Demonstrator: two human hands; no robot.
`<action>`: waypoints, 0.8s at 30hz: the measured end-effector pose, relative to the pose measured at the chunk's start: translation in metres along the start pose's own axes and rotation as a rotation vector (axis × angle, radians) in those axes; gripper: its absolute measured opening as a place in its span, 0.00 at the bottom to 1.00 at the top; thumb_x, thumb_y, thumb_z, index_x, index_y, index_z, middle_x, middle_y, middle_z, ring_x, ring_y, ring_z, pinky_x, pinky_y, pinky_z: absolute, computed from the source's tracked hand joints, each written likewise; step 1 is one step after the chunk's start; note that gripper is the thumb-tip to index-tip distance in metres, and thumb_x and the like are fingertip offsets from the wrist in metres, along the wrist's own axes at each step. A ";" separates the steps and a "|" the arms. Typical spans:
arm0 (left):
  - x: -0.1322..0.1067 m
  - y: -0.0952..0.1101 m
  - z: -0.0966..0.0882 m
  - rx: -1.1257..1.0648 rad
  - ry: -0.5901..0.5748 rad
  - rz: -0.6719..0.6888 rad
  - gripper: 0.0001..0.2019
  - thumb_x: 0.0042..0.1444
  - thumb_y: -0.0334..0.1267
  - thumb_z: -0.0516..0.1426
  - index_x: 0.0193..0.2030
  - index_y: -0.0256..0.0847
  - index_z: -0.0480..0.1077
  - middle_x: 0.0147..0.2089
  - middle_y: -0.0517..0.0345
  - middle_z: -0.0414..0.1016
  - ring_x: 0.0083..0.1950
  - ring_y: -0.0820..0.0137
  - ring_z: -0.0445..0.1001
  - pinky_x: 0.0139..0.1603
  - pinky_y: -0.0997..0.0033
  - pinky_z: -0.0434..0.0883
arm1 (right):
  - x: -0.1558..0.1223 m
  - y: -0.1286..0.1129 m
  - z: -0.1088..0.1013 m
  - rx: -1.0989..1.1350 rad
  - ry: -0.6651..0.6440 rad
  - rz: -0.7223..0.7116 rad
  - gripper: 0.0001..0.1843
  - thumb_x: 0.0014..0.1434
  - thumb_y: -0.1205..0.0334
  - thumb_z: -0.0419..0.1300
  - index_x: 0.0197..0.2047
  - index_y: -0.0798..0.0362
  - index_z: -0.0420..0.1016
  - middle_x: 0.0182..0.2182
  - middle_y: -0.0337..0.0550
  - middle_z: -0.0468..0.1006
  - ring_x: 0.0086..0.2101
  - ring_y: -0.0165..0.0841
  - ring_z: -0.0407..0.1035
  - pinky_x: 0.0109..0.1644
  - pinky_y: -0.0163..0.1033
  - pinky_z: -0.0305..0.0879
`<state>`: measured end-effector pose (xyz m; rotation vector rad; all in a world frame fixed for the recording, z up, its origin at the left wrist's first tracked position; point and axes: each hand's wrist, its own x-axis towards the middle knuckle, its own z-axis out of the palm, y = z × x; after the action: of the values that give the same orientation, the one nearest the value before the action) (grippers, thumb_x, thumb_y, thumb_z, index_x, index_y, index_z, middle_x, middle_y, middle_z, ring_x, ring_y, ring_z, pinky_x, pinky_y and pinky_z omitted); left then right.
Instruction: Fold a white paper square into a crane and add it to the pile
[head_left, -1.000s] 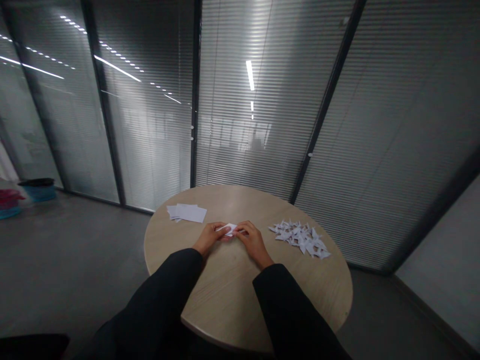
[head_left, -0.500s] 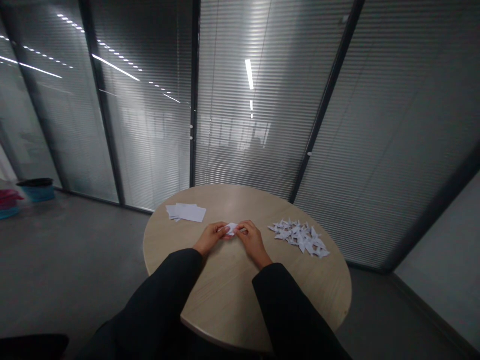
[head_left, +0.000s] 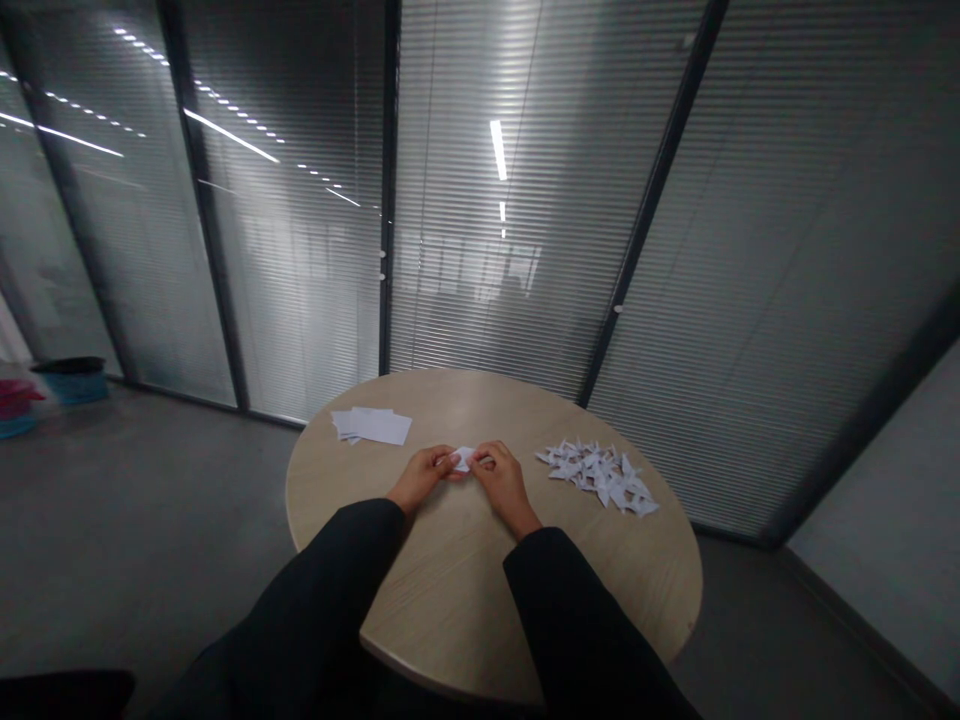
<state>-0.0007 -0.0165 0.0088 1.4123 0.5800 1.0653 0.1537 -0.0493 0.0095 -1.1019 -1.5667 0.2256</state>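
Note:
A small piece of folded white paper (head_left: 464,459) is held between both hands, above the middle of the round wooden table (head_left: 450,580). My left hand (head_left: 425,475) is closed on its left side, thumb on top. My right hand (head_left: 504,482) pinches the right side with its fingertips. The fingers cover much of the paper, so its exact folds cannot be made out. Right of my right hand lies a heap of pointed folded white paper shapes (head_left: 600,474). Beyond my left hand rests a small stack of flat white paper strips (head_left: 382,426).
Glass partitions with blinds (head_left: 480,300) stand just behind the table's far edge. On the floor at the far left are a blue bin with a black liner (head_left: 75,382) and another bin with a pink liner (head_left: 16,400).
Both hands keep their hold on the folded paper in nearly the same place. The fingers have shifted very slightly; the heap and the strips have not moved.

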 end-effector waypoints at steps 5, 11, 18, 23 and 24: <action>-0.002 0.000 -0.001 0.050 -0.005 -0.012 0.22 0.39 0.51 0.64 0.33 0.32 0.75 0.31 0.53 0.76 0.32 0.68 0.73 0.39 0.69 0.70 | 0.000 0.001 0.001 -0.010 0.020 0.012 0.05 0.50 0.62 0.59 0.24 0.51 0.70 0.29 0.40 0.70 0.29 0.31 0.68 0.31 0.36 0.69; -0.004 0.006 -0.001 0.187 0.052 0.019 0.18 0.36 0.44 0.67 0.32 0.33 0.75 0.28 0.54 0.77 0.30 0.67 0.73 0.34 0.72 0.67 | -0.001 -0.001 0.003 0.026 0.016 0.035 0.05 0.49 0.62 0.59 0.24 0.51 0.69 0.30 0.40 0.69 0.29 0.31 0.68 0.32 0.37 0.70; -0.003 0.006 -0.002 0.098 0.096 -0.011 0.19 0.33 0.46 0.67 0.30 0.32 0.75 0.27 0.53 0.76 0.28 0.68 0.73 0.33 0.71 0.68 | 0.000 0.005 0.005 0.312 0.047 0.267 0.23 0.42 0.57 0.65 0.41 0.49 0.62 0.34 0.39 0.73 0.34 0.34 0.72 0.37 0.39 0.70; -0.005 0.008 0.000 0.064 0.118 -0.013 0.17 0.34 0.43 0.68 0.29 0.32 0.74 0.26 0.55 0.76 0.27 0.69 0.73 0.33 0.70 0.70 | -0.002 0.002 0.003 0.483 -0.092 0.410 0.32 0.41 0.57 0.67 0.48 0.50 0.58 0.32 0.41 0.77 0.31 0.35 0.74 0.37 0.41 0.70; -0.006 0.008 0.001 0.047 0.119 -0.017 0.17 0.34 0.42 0.68 0.29 0.33 0.74 0.26 0.55 0.76 0.27 0.69 0.73 0.34 0.70 0.70 | -0.002 0.000 0.003 0.493 -0.100 0.408 0.33 0.40 0.58 0.67 0.48 0.51 0.59 0.31 0.41 0.78 0.31 0.36 0.74 0.37 0.42 0.69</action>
<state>-0.0048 -0.0231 0.0149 1.3892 0.7062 1.1345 0.1513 -0.0492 0.0070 -1.0104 -1.2586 0.9037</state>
